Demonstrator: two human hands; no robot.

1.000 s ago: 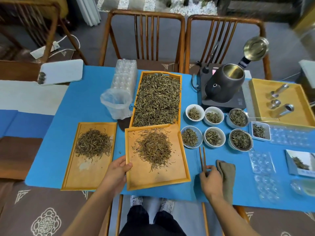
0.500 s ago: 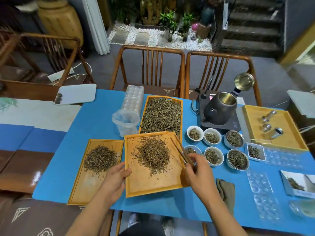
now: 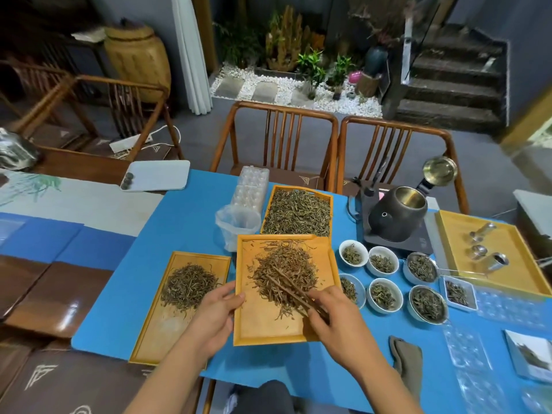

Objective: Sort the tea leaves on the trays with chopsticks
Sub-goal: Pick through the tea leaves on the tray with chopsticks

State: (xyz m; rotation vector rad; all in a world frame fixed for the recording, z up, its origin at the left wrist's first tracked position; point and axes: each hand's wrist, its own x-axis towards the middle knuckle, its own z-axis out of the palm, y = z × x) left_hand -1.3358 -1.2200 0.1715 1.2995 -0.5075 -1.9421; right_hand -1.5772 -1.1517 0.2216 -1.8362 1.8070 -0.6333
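Head view, left to right. A left tray [image 3: 155, 333] with a small leaf pile [image 3: 191, 282] is lying on the blue mat [image 3: 185, 222], long axis running away from the person. The left hand [image 3: 219, 306] is gripping the left rim of the middle tray [image 3: 268, 330], thumb curled over the edge. Chopsticks [image 3: 294, 289] are being pinched by the right hand [image 3: 330, 316]; their long axis is running diagonally, tips pointing up-left into the tea leaves [image 3: 283, 270] heaped on that tray. A full tray [image 3: 298, 215] is sitting just behind. Six small bowls [image 3: 383, 295] of leaves are standing to the right.
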